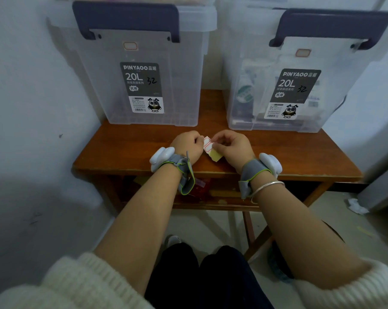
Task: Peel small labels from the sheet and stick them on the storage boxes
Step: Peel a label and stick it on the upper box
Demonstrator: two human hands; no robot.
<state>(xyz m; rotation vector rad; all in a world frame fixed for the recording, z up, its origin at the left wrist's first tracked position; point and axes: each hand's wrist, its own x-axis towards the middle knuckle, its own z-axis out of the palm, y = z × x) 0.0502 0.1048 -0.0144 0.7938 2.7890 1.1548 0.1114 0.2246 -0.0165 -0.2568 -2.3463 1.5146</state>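
Note:
Over the wooden table (126,148) my left hand (187,144) and my right hand (230,146) both pinch a small label sheet (208,147). The sheet shows white labels with red borders, and its yellowish backing hangs below my right fingers. Two clear storage boxes stand at the back of the table: the left box (179,85) and the right box (255,97). Each has a dark handle, a grey "20L" sticker and a small red-bordered label stuck near the top, one on the left box (130,45) and one on the right box (303,52).
A pale wall (32,97) runs close along the table's left side. A shelf under the tabletop holds red packets (202,186). Crumpled white paper (357,206) lies on the floor at the right. My knees are below the table's front edge.

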